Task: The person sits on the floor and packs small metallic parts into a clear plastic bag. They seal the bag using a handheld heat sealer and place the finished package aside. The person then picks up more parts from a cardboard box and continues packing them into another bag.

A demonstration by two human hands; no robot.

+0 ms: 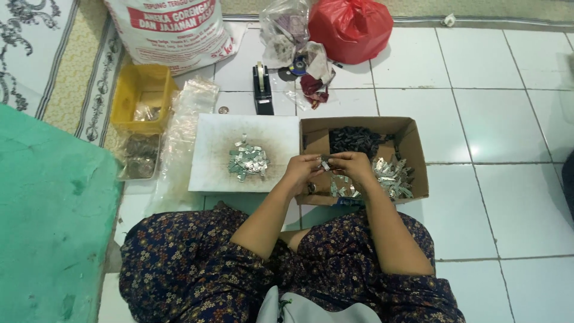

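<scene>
Both my hands meet over the near left part of an open cardboard box. My left hand and my right hand pinch one small silver metal piece between their fingertips. Inside the box lie a heap of small black parts at the back and shiny silver metal pieces at the front right. Left of the box, a white board carries a small pile of finished silver pieces.
I sit cross-legged on white floor tiles in floral trousers. A yellow tub, clear plastic bags, a black tape dispenser, a red bag and a large white sack stand behind. A green mat lies left.
</scene>
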